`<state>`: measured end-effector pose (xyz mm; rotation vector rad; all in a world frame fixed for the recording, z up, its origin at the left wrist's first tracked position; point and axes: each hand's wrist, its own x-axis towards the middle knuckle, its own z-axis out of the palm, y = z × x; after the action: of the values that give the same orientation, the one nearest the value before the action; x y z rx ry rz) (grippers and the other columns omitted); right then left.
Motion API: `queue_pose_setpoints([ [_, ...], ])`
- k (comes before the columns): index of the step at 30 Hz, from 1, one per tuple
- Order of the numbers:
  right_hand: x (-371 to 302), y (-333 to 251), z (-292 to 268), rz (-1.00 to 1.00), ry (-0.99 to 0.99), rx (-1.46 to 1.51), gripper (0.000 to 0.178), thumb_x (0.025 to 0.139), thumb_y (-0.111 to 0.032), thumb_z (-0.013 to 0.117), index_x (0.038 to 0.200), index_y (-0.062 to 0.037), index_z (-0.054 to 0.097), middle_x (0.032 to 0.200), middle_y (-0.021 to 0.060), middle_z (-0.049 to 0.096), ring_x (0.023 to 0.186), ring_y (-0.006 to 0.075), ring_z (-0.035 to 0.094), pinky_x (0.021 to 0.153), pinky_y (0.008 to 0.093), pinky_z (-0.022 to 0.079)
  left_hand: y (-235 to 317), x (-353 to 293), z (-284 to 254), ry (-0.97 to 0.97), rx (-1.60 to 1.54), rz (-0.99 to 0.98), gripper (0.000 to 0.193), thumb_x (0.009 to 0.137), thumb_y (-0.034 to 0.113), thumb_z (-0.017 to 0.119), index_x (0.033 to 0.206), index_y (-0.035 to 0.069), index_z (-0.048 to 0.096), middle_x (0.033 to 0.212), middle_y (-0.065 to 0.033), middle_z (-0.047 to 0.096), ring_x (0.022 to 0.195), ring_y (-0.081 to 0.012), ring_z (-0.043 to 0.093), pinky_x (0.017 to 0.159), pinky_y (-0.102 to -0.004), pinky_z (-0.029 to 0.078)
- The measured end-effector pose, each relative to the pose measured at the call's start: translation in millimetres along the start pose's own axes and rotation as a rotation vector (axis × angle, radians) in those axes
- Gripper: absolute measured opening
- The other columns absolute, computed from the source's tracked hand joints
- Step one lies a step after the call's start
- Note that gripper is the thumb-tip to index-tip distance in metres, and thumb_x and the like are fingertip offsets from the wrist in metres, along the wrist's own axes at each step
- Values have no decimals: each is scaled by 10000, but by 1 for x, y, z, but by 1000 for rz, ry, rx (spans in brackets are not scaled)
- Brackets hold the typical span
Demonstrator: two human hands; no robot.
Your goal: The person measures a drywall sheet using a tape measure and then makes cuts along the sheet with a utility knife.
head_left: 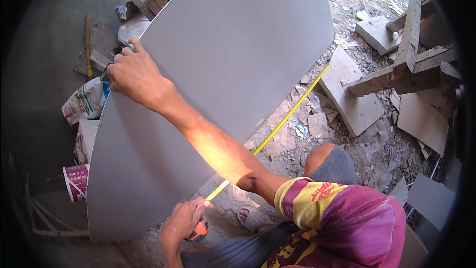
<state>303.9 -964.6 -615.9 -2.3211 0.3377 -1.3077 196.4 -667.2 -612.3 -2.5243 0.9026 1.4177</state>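
My left hand (184, 220) is closed round an orange tape measure (199, 231) at the near edge of a large grey board (238, 44). The tape's yellow blade (291, 111) runs out to the upper right along the board's right edge, over the ground. Part of the blade is hidden under my right forearm. Reaching across the board, my right hand (139, 77) has its fingers curled over the far left edge. Its fingertips are partly hidden, and whether a small thing is also in them I cannot make out.
Rubble and pale board scraps cover the ground on the right, beside a timber frame (409, 64) and a pale slab (347, 94). Left of the board are a printed sack (88, 100), a purple-and-white bucket (77, 183) and a long wooden handle (88, 44).
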Motion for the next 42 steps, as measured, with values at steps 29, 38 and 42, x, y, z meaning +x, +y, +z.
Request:
queue_pose_setpoints([
  [29,-3,1,2,-31,11,30,225,925,-366,785,928,-144,822,939,87,761,1147,285,692,1265,531,321,-10,-9,2,59,-19,37,369,1157,323,522,1194,42,758,773,-160,686,704,-261,683,734,-427,547],
  [38,-5,0,-1,-23,15,6,232,925,-366,789,931,-136,814,939,89,761,1141,283,696,1266,534,317,-8,-10,4,74,-24,35,384,1161,339,520,1198,44,763,773,-155,693,713,-252,682,739,-425,542],
  [42,-8,2,-2,-23,11,14,232,926,-371,791,930,-140,811,941,91,760,1142,287,698,1265,537,317,-9,-7,9,74,-39,53,385,1163,347,515,1195,49,758,785,-154,701,721,-261,691,741,-424,545],
])
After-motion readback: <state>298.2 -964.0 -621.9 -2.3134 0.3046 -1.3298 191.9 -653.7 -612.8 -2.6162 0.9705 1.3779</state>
